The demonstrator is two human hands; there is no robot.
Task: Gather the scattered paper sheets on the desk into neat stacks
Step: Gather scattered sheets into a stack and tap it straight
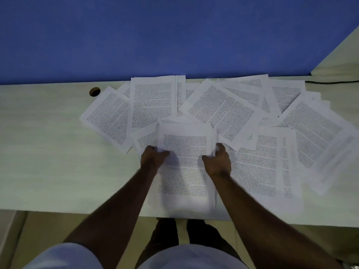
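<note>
A stack of printed sheets (184, 167) lies at the middle of the counter's (48, 152) near edge, its lower end slightly over that edge, and both hands hold it by its long sides. The left hand (153, 158) grips the stack's left edge with the thumb laid over the top page and the other fingers curled under or against the side; the right hand (218, 162) mirrors it on the right edge, thumb on the page and fingers wrapped round the side. The stack's edges are blurred, so how well the pages line up cannot be told. Around it the rest of the printed sheets are spread in a loose fan. A tilted sheet (108, 117) lies toward the left, an upright pile (153, 103) sits behind the held stack against the counter's far edge, and a large tilted sheet (223, 113) overlaps others right of it. More overlapping pages (279, 92) reach the far edge on the right, another pile (262, 166) lies just beside the right hand, and slanted sheets (318, 133) run toward the counter's right side. A round cable hole (94, 91) opens near the far edge left of the papers. A blue partition (155, 35) rises behind the counter, and a dark cable (330, 81) runs along the far right edge.
</note>
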